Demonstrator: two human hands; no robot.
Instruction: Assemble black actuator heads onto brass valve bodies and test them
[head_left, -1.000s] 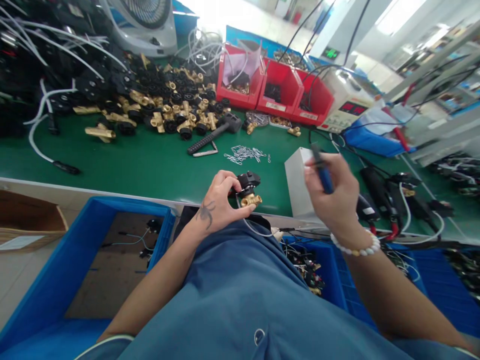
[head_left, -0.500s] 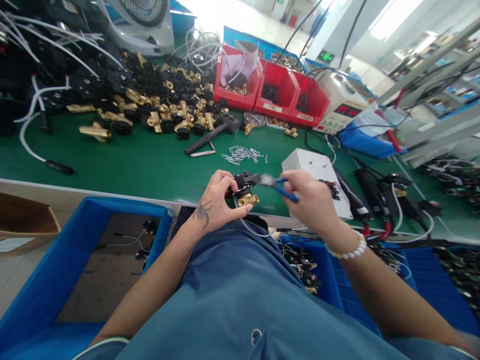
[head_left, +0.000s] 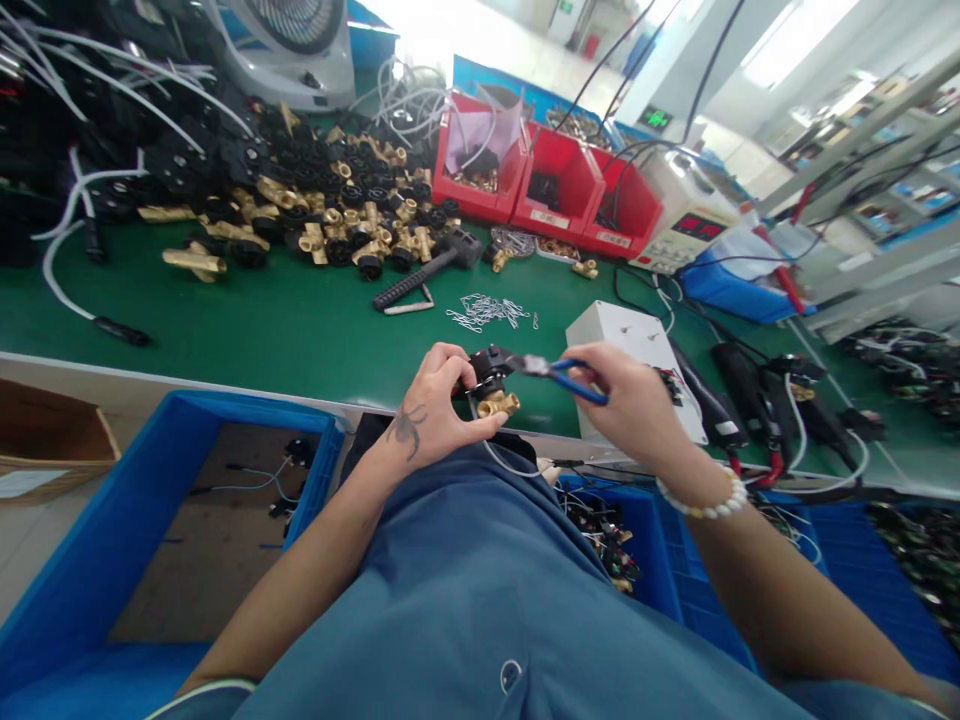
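Observation:
At the bench's front edge my left hand (head_left: 442, 400) is closed around a brass valve (head_left: 498, 404) with a black housing on top. A thin pale cable hangs from this part and curves below my fingers. My right hand (head_left: 626, 400) grips blue-handled pliers (head_left: 576, 378), their metal jaws pointing left at the black housing. The jaw tips are blurred, so I cannot tell whether they touch it or hold a small piece. Just beyond the hands lies a small pile of wire clips (head_left: 487, 312), with a black hammer (head_left: 427, 270) to its left.
Brass valves with black caps (head_left: 352, 220) are heaped at the back left, near a fan (head_left: 300, 50). Red bins (head_left: 555, 185) and a power supply (head_left: 686, 225) line the back. A white box (head_left: 630, 340) stands right of my hands. Blue crates (head_left: 176, 410) sit below the bench.
The pliers and my right hand have shifted slightly right, with the handles a little lower. My left hand keeps its hold on the valve. The whole view has moved slightly.

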